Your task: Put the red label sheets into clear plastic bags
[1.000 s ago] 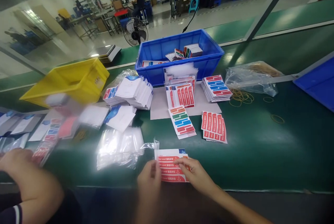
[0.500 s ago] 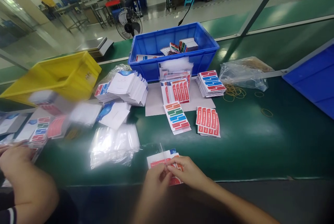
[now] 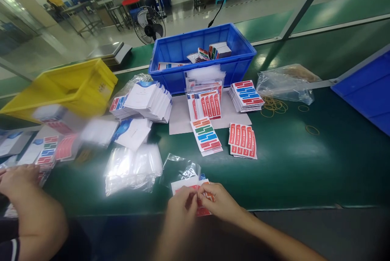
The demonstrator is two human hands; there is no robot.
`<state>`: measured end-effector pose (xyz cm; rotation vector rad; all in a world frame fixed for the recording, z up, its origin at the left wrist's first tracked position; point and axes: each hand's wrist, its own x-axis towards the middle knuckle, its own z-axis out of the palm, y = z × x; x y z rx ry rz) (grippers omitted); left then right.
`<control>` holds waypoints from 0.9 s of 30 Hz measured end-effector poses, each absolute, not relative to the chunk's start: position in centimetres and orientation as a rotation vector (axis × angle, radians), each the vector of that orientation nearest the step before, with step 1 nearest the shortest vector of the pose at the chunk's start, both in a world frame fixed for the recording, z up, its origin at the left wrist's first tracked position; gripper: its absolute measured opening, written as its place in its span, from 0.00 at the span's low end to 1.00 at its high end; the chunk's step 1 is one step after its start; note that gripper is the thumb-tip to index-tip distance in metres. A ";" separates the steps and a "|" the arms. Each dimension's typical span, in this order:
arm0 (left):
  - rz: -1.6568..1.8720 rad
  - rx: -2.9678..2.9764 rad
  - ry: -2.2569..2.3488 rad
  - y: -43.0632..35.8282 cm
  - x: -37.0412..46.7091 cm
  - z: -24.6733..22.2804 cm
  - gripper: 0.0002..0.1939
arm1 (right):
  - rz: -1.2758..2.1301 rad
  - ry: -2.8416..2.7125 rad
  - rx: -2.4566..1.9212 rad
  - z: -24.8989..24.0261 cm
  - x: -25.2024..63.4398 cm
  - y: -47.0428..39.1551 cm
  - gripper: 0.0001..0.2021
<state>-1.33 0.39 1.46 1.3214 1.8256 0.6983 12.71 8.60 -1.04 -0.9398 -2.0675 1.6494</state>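
My left hand [image 3: 184,204] and my right hand [image 3: 217,200] meet near the table's front edge, both with fingers pinched. Between them lie printed red and white cards [image 3: 179,186], partly hidden by my fingers. A clear plastic bag [image 3: 179,169] spreads out just beyond the cards, its near end reaching my fingers. Which hand pinches the bag or the cards is too small to tell. Farther off are a stack of multicoloured cards [image 3: 205,135] and some red sticker sheets [image 3: 243,141]. To the left rests a pile of clear bags [image 3: 134,169].
A blue bin [image 3: 202,66] stands behind the card stacks, with white booklets [image 3: 149,100] at its left. Rubber bands [image 3: 274,106] lie at right. A yellow bin [image 3: 67,90] and a co-worker's arm [image 3: 33,204] are at left.
The clear bag now lies spread behind the cards, where before it showed as a thin raised edge at my fingers. Both hands stay close together, shifted only slightly.
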 end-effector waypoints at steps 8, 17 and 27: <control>0.661 1.754 1.979 -0.5 -1.0 -0.1 0.09 | 1.645 -2.078 -0.935 -1.2 12.8 8.5 0.10; 0.626 1.735 2.010 -0.3 -0.9 0.0 0.08 | 1.610 -2.127 -0.897 -1.2 12.8 8.4 0.12; 0.785 1.889 2.408 -0.1 -1.9 0.6 0.09 | 1.532 -2.157 -0.906 -1.2 12.5 8.1 0.12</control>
